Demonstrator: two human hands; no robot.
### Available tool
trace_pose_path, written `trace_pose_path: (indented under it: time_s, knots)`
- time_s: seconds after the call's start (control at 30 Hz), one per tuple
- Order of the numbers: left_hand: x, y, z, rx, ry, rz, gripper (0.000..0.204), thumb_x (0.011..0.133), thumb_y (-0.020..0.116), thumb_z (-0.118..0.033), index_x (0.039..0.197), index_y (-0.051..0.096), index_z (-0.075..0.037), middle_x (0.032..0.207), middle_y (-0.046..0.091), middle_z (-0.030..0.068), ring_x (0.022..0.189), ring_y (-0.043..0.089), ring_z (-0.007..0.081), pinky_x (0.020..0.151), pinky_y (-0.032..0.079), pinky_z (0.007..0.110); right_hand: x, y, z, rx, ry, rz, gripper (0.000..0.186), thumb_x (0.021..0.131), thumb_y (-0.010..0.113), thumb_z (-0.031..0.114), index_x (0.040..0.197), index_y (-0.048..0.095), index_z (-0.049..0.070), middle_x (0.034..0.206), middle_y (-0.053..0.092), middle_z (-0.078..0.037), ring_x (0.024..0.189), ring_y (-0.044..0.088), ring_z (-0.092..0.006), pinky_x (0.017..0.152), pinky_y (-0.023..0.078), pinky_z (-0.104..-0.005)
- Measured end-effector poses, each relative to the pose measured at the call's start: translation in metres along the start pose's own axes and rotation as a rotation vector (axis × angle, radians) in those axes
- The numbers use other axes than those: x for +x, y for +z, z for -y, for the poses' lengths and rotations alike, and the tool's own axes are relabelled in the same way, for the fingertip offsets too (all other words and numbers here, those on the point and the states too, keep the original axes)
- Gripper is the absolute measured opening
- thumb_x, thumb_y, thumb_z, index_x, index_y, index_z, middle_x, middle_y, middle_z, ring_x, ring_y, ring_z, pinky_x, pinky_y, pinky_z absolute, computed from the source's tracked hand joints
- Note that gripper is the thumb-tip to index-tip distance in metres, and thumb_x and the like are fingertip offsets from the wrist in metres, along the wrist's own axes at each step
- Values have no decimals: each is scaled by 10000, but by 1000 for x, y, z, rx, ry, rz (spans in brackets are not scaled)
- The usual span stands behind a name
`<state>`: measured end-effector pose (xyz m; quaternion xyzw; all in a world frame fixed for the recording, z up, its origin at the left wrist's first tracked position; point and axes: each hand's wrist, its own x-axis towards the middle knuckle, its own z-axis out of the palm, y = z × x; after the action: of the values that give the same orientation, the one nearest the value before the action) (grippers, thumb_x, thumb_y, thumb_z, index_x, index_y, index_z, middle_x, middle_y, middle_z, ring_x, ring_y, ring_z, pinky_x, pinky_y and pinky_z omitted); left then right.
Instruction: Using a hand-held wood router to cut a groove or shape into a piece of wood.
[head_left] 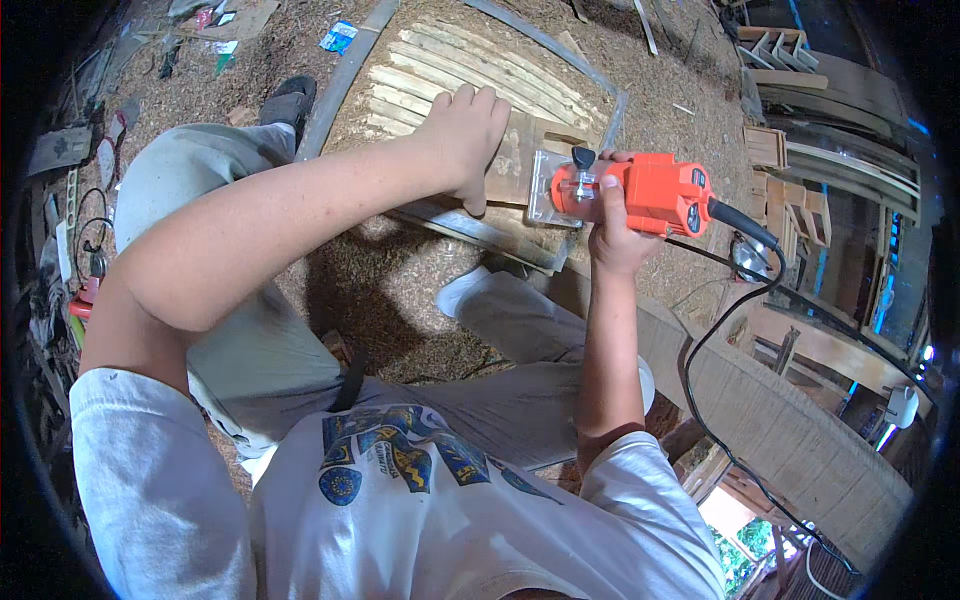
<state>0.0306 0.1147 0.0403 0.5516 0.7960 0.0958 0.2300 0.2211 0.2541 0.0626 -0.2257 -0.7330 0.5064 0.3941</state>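
My right hand (617, 225) is wrapped around an orange trim router (668, 190), thumb on top. The router lies on its side, and its clear base plate (542, 188) is against the right end of a wooden board (513, 160). A black wing knob (583, 157) sticks up near the base. A slot shows in the board beside the plate. My left hand (465, 140) grips the board across its width, thumb at the near edge and fingers over the far side. The router's bit is hidden from this view.
Pale wooden slats (480, 65) lie beyond the board, inside a grey metal frame (350, 70). The router's black cord (690, 360) loops down on the right, past a wide wooden beam (770, 410). Stacked timber (850, 165) stands far right. Shavings cover the ground.
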Motion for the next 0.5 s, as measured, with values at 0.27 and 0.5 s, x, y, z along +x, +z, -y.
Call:
trace_pose_path:
  time_s: [0.27, 0.5]
  knots:
    - [-1, -5, 0, 4, 10, 39, 1233, 489, 1019, -420, 1450, 409, 54, 1397, 506, 219, 1325, 497, 393, 1120, 436, 514, 25, -23, 19, 71, -45, -112, 392, 896, 759, -3, 1254, 600, -21, 1133, 707, -148, 1061, 701, -265, 999, 558, -425]
    - [9, 0, 0, -83, 617, -234, 1020, 600, 958, -516, 1491, 550, -230, 1626, 363, 224, 1507, 356, 445, 1151, 338, 612, 28, -35, 38, 75, -40, -213, 341, 890, 761, -9, 1203, 626, -27, 1081, 724, -140, 997, 720, -223, 934, 580, -379]
